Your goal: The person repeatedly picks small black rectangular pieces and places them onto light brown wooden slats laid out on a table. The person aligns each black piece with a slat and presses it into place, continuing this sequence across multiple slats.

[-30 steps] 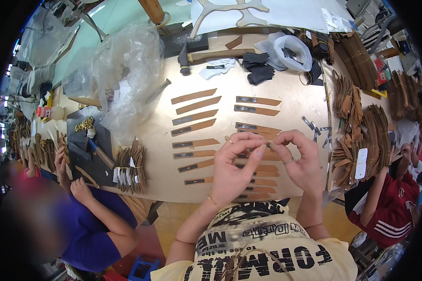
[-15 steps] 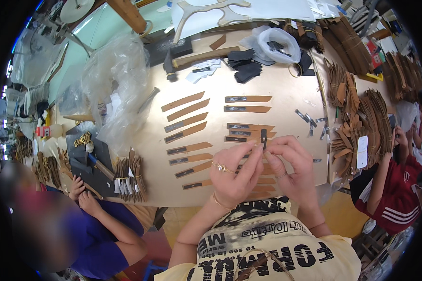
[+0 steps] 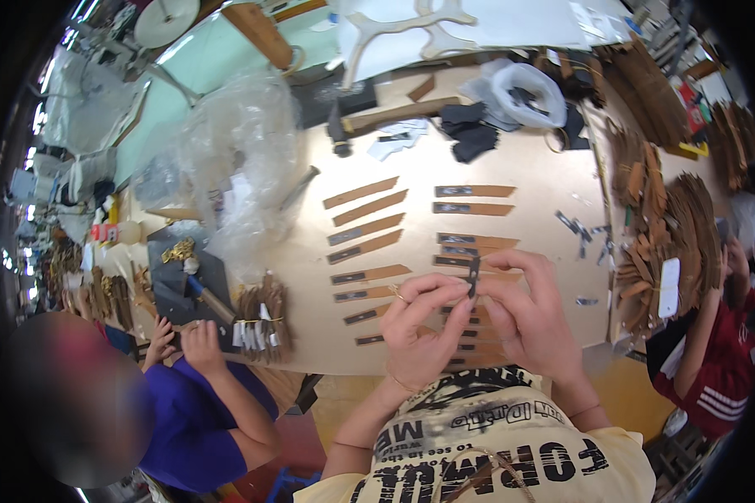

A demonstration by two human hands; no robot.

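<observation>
The left hand and the right hand meet just above the near edge of the worktop, both pinching one small dark strip between fingertips — the left closed on its lower part from the left, the right closed on it from the other side. The strip stands roughly upright between the two hands, raised over the rows below.

Under and beyond the hands lie brown leather strips in two columns on the pale worktop, most with a dark patch at one end; the nearest ones are partly hidden by the hands. To the right of the columns a few small dark metal pieces are scattered, and past them stand stacks of brown leather pieces with a white tag.

Farther back rest a hammer, some dark scraps and a clear bag with dark contents. A large crumpled sheet of clear plastic covers the left part of the worktop.

At the left, a person in a blue top has both hands by a bundle of brown pieces — another person in red sits at the right edge.
</observation>
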